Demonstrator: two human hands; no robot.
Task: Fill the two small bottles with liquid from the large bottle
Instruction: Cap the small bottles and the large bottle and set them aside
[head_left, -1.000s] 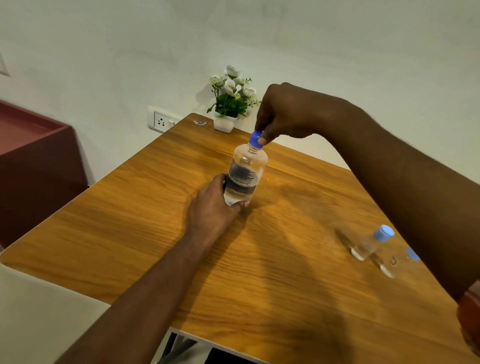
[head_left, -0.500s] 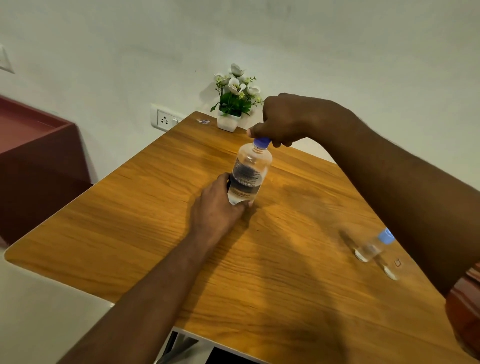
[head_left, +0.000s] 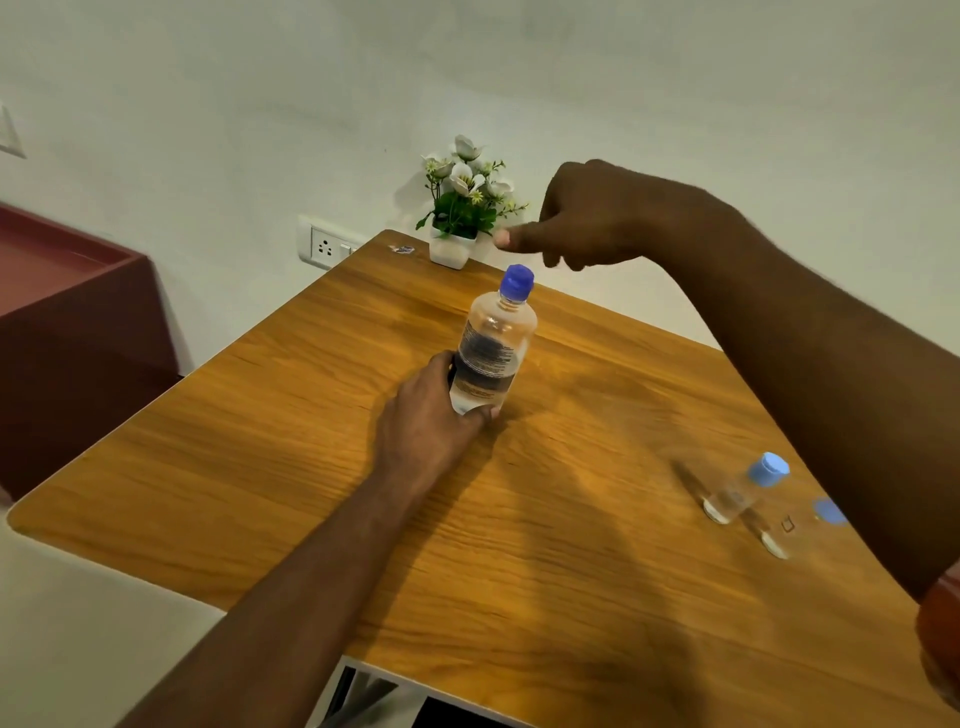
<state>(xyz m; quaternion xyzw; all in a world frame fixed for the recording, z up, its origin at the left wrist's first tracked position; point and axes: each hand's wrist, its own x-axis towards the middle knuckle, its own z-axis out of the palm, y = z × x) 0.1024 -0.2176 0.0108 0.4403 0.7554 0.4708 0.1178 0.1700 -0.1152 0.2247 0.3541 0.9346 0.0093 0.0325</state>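
Blue-capped large bottle stands on the table — my left hand grips its base, right hand loosely curled, empty, above it.

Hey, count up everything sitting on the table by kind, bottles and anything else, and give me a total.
Large bottle with a blue cap: 1
Small bottles with light blue caps: 2
Flower pot: 1
Small scrap near the far edge, too small to identify: 1
Total: 5

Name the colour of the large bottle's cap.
Blue cap, clearest in the head view.
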